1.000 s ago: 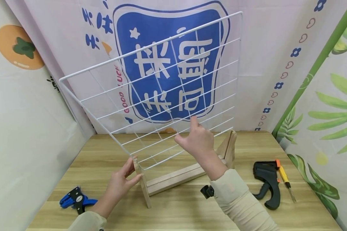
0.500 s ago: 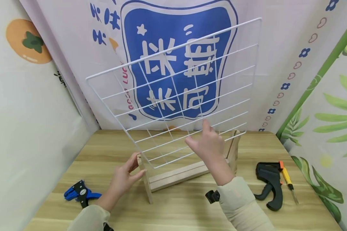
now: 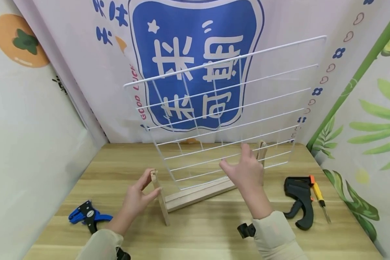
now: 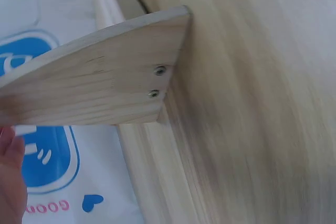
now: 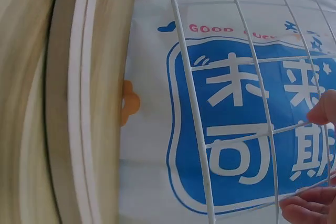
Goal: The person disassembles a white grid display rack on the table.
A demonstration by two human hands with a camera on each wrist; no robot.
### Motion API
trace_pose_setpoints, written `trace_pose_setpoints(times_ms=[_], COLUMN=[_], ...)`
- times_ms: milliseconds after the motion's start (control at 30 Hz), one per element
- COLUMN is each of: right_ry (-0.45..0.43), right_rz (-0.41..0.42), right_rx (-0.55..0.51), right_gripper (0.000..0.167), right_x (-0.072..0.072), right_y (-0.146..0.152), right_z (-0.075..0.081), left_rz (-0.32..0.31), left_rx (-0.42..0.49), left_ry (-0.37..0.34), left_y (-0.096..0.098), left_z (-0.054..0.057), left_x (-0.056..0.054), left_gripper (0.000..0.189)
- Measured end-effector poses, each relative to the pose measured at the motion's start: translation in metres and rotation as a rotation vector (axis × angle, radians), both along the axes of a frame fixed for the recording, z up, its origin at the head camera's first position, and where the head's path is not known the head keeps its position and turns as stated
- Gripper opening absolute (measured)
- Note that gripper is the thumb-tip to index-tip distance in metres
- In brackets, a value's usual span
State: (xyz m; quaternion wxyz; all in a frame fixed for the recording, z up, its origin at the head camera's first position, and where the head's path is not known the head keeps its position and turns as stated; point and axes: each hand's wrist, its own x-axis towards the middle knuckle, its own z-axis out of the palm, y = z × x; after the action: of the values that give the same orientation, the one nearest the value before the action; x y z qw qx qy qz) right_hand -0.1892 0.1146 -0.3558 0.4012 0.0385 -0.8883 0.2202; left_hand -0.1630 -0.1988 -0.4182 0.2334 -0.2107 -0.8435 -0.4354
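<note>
White wire makes up the grid that I have in my right hand, aloft over the table and slanting upward to the right. My right thumb and fingers grip it among its lower wires, though the right wrist view cuts part of the hand off. Its lowest wire hangs near the bare wooden crossbar without touching it; a groove-like line runs along that bar.

My left hand pinches the upper part of the left end board, thumb on the near edge and fingers around the top. Seen from my left wrist, two screw heads sit one by the other in the board's lower end. At the crossbar's far end stands the right end board, partly behind the wires.

Left of my left forearm lies a blue-and-black hand tool. To the right of my right forearm I see a black pistol-shaped tool with orange tips, and just beside it a yellow-handled screwdriver. Behind the table hangs a pale printed cloth with a big blue panel of white characters.
</note>
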Motion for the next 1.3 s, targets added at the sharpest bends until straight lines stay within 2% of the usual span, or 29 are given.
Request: trace_pose_setpoints(times_ms=[167,233,333,533,633,800,967,1100,1300], right_ry=[-0.029,-0.044,-0.047,-0.061,-0.068,-0.083,-0.163,-0.23,-0.258], right_rz=[-0.004,-0.023,-0.038,-0.067,-0.067,-0.062,-0.039,-0.038,-0.038], right_rx=[-0.094,-0.124,-0.174,-0.226,-0.222,-0.205,-0.248,-0.296,-0.314], right_gripper=[0.055,0.055,0.055,0.053,0.05,0.049,0.056,0.057,0.06], right_x=[0.003,0.006,0.01,0.014,0.016,0.02,0.022,0.022,0.02], right_y=[0.009,0.013,0.017,0.023,0.024,0.026,0.026,0.026,0.026], right_z=[-0.013,-0.019,-0.029,-0.045,-0.052,-0.062,-0.069,-0.075,-0.08], left_rz=[-0.109,-0.128,-0.123,-0.063,-0.028,0.037,0.103,0.12,0.15], left_rx=[0.179,0.201,0.209,0.173,0.139,0.086,0.064,0.075,0.079], left_ry=[-0.144,-0.164,-0.162,-0.174,-0.191,-0.18,-0.176,-0.173,-0.167], left_y=[-0.004,-0.005,-0.007,-0.013,-0.018,-0.025,-0.031,-0.038,-0.046], left_z=[0.001,0.0,-0.002,0.001,0.003,0.005,0.005,0.004,0.007], left_x=[-0.004,-0.004,-0.001,0.007,0.01,0.016,0.021,0.024,0.029], left_gripper=[0.056,0.058,0.06,0.061,0.061,0.059,0.058,0.06,0.06])
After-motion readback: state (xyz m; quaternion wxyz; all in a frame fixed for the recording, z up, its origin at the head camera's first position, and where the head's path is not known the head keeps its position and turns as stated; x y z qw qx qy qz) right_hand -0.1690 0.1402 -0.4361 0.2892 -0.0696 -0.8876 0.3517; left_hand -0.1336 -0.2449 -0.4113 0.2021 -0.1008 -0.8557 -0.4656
